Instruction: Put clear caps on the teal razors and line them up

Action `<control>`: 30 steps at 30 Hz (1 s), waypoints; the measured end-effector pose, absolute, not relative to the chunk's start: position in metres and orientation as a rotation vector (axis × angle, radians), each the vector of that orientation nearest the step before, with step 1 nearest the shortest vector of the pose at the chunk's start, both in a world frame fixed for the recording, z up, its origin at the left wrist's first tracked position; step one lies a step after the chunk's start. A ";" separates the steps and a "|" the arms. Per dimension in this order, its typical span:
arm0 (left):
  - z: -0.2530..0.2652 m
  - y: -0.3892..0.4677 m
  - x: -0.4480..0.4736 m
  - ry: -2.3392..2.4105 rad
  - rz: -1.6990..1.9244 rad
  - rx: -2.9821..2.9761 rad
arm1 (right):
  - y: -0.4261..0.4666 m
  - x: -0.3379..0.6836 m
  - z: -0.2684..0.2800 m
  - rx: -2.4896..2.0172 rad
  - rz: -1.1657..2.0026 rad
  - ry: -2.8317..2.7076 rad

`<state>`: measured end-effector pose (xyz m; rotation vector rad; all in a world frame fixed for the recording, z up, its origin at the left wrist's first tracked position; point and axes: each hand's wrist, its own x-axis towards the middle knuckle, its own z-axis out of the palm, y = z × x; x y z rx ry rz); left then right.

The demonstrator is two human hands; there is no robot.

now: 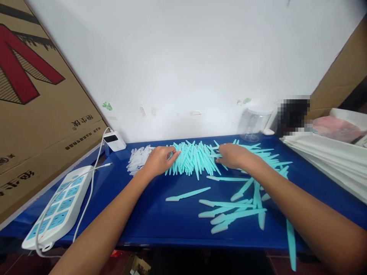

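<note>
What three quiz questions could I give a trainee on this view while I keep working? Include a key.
1. Multiple choice: what colour are the long pieces heaped between the left hand and the right hand?
A) red
B) teal
C) black

2. True or false: the small translucent pieces lie nearer the left hand than the right hand.

3. Fill in the missing word: the power strip has a white body and ____ socket panels.

Key: 1. B; 2. True; 3. blue.
</note>
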<state>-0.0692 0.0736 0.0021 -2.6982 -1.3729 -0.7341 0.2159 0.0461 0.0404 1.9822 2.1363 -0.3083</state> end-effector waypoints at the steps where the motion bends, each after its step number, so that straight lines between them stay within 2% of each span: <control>1: 0.002 0.073 -0.069 -1.372 -0.727 -2.701 | 0.047 0.216 0.038 1.973 -0.316 2.150; 13: 0.002 0.073 -0.069 -1.346 -0.702 -2.725 | 0.056 0.211 0.020 2.036 -0.288 2.342; 19: 0.004 0.065 -0.063 -1.415 -0.816 -2.770 | 0.050 0.204 0.022 2.099 -0.139 2.512; 24: 0.003 0.047 -0.045 -1.329 -0.958 -3.058 | 0.031 0.186 0.022 1.795 -0.266 2.940; 30: -0.003 0.042 -0.034 -1.293 -0.996 -3.205 | 0.018 0.174 0.021 1.602 -0.347 3.053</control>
